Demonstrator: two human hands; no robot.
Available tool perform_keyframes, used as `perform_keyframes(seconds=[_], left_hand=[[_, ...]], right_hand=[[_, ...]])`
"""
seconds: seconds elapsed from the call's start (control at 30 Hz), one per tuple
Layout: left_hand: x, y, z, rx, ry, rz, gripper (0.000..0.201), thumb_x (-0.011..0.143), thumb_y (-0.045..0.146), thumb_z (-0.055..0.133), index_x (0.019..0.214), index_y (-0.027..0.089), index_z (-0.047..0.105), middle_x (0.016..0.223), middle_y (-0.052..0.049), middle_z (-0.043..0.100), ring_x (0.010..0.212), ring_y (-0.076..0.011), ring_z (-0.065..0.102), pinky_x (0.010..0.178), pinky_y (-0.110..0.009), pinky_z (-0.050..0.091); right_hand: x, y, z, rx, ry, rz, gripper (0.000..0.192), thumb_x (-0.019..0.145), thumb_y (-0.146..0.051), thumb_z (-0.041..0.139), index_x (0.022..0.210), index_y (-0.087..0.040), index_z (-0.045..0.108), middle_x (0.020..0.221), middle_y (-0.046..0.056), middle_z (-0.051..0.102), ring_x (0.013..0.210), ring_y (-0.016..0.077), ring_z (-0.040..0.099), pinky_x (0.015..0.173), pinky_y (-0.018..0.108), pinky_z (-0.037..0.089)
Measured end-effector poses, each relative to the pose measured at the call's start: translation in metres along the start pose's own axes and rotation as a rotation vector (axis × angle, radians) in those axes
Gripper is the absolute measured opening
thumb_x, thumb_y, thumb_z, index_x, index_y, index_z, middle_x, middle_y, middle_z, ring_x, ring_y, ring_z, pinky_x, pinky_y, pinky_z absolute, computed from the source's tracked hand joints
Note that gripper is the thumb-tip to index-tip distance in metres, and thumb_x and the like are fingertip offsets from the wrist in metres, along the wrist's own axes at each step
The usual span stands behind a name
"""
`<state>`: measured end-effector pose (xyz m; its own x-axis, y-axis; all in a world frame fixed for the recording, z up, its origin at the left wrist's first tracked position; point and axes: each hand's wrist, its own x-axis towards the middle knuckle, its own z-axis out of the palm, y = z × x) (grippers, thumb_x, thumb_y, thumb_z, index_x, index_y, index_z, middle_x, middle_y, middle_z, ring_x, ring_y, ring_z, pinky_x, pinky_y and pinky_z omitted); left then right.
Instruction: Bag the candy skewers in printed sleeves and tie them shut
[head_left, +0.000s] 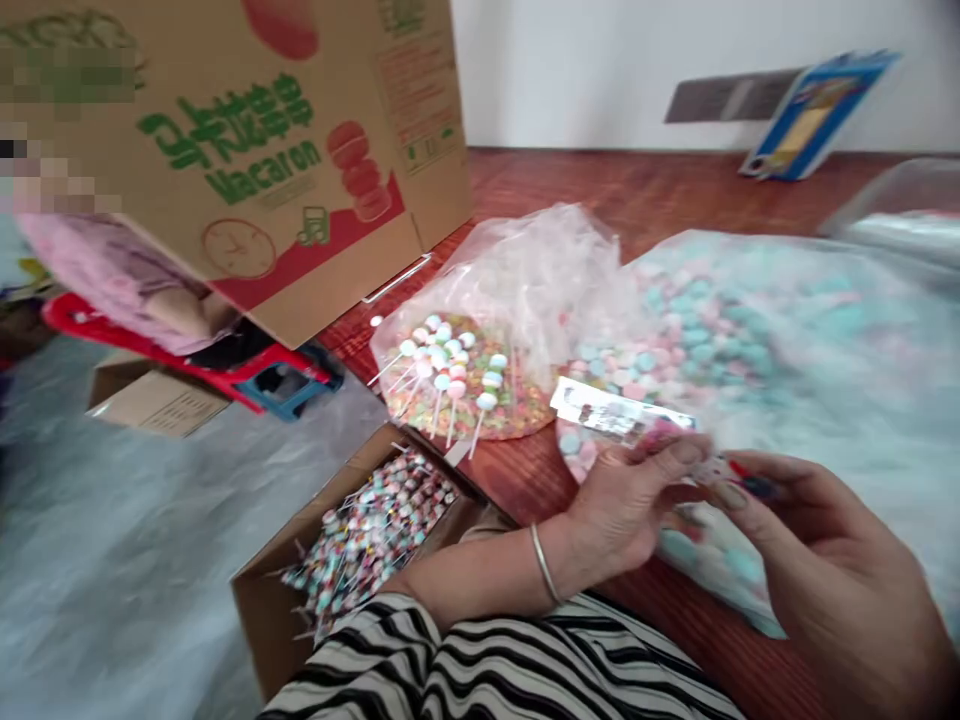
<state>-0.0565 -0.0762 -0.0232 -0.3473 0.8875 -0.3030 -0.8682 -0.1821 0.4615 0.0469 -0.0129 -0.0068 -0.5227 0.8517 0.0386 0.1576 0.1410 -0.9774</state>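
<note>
My left hand (622, 505), with a bangle at its wrist, is closed on a shiny silver wrapper (619, 412) whose free end points left. My right hand (832, 550) is closed in a pinch close to the left fingertips. Something small with red and dark spots shows at its fingers, too blurred to name. Below and behind both hands lies a clear plastic bag of pink and mint candies (697, 320). Left of it, several candy skewers (450, 375) with white sticks rest on another bag of small orange and green bits (517, 410).
An open box of candy skewers (382, 530) stands by my left forearm. A large printed cardboard carton (300, 200) is on the table (517, 475). Behind it, a person in pink (127, 260) sits by a red stool (150, 345). A blue-edged package (817, 115) leans at the wall.
</note>
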Motion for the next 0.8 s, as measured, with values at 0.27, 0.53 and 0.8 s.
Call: perform_keyframes(seconds=[0.27, 0.53, 0.8], left_hand=[[-0.013, 0.014, -0.011, 0.177, 0.205, 0.215, 0.031, 0.062, 0.033, 0.084, 0.077, 0.012, 0.067, 0.07, -0.001, 0.065, 0.058, -0.0103, 0.058, 0.053, -0.021, 0.044], [0.004, 0.017, -0.022, 0.106, 0.233, 0.315, 0.036, 0.065, 0.033, 0.084, 0.092, 0.019, 0.064, 0.081, 0.0, 0.07, 0.08, -0.0139, 0.067, 0.074, -0.024, 0.052], [0.01, 0.022, -0.02, 0.026, 0.271, 0.314, 0.036, 0.058, 0.036, 0.087, 0.082, 0.021, 0.064, 0.078, 0.003, 0.069, 0.076, -0.0122, 0.066, 0.075, -0.024, 0.053]], right_hand=[[-0.006, 0.002, 0.018, -0.158, -0.052, -0.009, 0.022, 0.084, -0.046, 0.064, 0.08, -0.025, 0.066, 0.074, 0.002, 0.067, 0.067, 0.0206, 0.059, 0.063, 0.032, 0.049], [0.002, 0.004, 0.032, -0.106, -0.082, -0.001, 0.049, 0.096, -0.053, 0.042, 0.065, -0.019, 0.058, 0.055, -0.002, 0.049, 0.052, 0.0132, 0.047, 0.049, 0.024, 0.038], [-0.014, -0.01, 0.026, -0.06, 0.111, -0.278, 0.026, 0.099, -0.038, 0.042, 0.103, -0.025, 0.063, 0.097, 0.006, 0.062, 0.091, 0.0211, 0.06, 0.081, 0.033, 0.05]])
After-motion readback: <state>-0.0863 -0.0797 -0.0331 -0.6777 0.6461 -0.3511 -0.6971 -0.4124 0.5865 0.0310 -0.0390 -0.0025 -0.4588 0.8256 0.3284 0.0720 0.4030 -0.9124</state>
